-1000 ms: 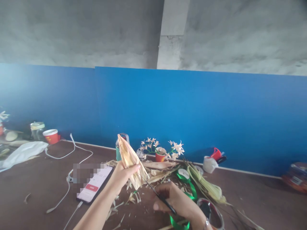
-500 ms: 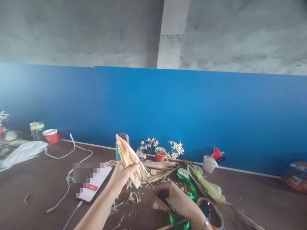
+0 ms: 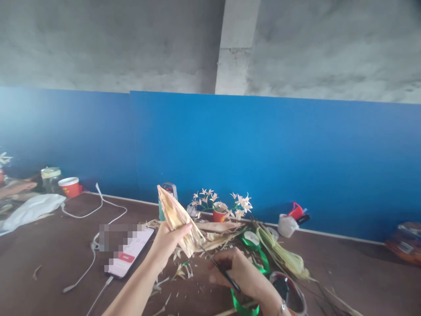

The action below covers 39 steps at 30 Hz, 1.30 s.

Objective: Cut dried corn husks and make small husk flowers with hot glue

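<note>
My left hand (image 3: 171,241) pinches a folded, pale dried corn husk (image 3: 176,215) between thumb and fingers, its pointed end up and to the left. My right hand (image 3: 230,270) is closed around a slim tool with a black handle (image 3: 228,278) and a thin metal end. The metal end reaches up-left to the lower right edge of the husk; whether it cuts or only touches cannot be made out. Below the husk, small husk flowers (image 3: 180,271) and scraps lie on the brown table (image 3: 177,303). Green ribbon (image 3: 245,307) runs beneath my right hand.
Behind the husk stand husk flowers in a red cup (image 3: 219,214). To the right lie a bundle of husk strips (image 3: 283,254) and a round container (image 3: 297,294). A phone (image 3: 131,252) with white cables (image 3: 80,274) lies left. Another person's hand (image 3: 23,186) shows at far left.
The husk's tip has tilted slightly left. My right hand and its tool have shifted very little. Another person's hand has come into view at far left.
</note>
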Available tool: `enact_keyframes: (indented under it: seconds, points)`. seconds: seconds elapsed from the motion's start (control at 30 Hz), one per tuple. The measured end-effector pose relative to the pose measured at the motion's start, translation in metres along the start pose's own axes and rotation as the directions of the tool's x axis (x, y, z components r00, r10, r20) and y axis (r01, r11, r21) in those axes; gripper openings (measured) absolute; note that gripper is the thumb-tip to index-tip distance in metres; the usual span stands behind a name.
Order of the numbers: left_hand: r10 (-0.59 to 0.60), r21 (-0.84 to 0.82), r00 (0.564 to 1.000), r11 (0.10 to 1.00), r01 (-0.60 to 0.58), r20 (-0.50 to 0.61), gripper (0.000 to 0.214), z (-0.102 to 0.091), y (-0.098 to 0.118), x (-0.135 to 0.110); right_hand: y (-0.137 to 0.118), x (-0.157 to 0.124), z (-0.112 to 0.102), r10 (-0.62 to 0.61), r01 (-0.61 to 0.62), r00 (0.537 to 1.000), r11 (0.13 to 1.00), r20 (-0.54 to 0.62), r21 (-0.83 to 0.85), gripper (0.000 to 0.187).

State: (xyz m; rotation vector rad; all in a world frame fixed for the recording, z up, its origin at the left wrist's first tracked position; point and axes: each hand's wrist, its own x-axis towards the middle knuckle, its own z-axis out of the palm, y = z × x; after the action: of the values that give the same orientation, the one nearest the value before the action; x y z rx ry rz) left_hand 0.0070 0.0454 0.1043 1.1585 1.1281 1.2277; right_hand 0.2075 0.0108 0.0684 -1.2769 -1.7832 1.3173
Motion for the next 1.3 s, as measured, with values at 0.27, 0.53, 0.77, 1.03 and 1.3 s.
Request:
enact_keyframes:
  seconds: [0.27,0.53,0.77,1.03,1.3]
  points:
    - [0.024,-0.039,1.000,0.999,-0.024,0.005,0.026,-0.001,-0.004,0.001,-0.002,0.000,-0.001,-0.002,0.002,1.000,1.000,-0.009,0.007,0.025]
    - [0.045,-0.106,0.999,0.993,-0.043,0.013,0.029,-0.003,-0.009,0.003,-0.007,-0.001,0.000,-0.009,0.008,0.999,1.000,-0.038,-0.018,0.024]
    - [0.053,-0.216,0.997,0.974,-0.063,-0.052,0.029,0.002,-0.016,0.004,-0.005,0.001,0.000,-0.016,0.018,0.999,0.999,-0.049,0.033,0.025]
    - [0.031,-0.275,0.997,0.960,-0.050,-0.075,0.029,0.005,-0.016,0.002,-0.003,0.001,0.000,-0.055,0.056,0.997,0.998,-0.054,0.024,0.021]
    - [-0.003,-0.334,0.997,0.942,-0.021,-0.073,0.027,0.008,-0.016,0.001,-0.002,0.003,0.003,-0.007,0.012,0.998,0.997,-0.067,0.080,0.026]
